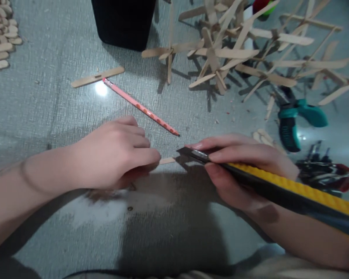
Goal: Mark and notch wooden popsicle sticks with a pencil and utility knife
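Note:
My left hand (116,153) lies knuckles up on the grey surface, fingers closed over a wooden craft stick (167,160) whose tip pokes out to the right. My right hand (241,162) grips a yellow and black utility knife (279,186), its blade tip resting right at the exposed end of that stick. A pink dotted pencil (141,107) lies just beyond both hands, pointing toward the knife.
A loose craft stick (97,77) lies past the pencil. A black container (123,21) stands at the back. A glued stick framework (244,50) spreads across the back right. Teal-handled pliers (296,120) and dark tools (325,174) sit right. Stacked sticks (0,38) at far left.

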A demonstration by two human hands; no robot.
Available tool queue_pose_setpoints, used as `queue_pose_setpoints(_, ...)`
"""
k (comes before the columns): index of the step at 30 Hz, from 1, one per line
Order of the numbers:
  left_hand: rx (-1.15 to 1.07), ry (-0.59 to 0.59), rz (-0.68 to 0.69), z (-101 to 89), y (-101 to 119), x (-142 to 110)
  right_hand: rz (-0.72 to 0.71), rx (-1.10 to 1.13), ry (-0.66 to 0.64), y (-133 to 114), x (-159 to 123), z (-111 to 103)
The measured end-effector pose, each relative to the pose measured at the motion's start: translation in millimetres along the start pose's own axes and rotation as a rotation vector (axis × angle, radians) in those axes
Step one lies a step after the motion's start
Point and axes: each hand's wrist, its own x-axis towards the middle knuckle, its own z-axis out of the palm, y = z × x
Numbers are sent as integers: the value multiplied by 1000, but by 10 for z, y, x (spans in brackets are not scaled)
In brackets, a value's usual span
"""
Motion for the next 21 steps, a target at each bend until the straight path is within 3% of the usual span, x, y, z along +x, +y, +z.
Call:
queue_pose_setpoints(4,-146,-34,24,-60,-38,-16,13,1,-1,7,1,8)
queue_pose_setpoints(12,115,-40,44,-23,-66,2,-147,-14,-143,-67,-79,84)
queue_pose_setpoints(15,143,-71,56,15,-56,-3,-125,-18,-172,-108,-86,129)
queue_pose_setpoints(21,161,-5,-1,35,-57,-13,-86,-43,-270,-113,75,120)
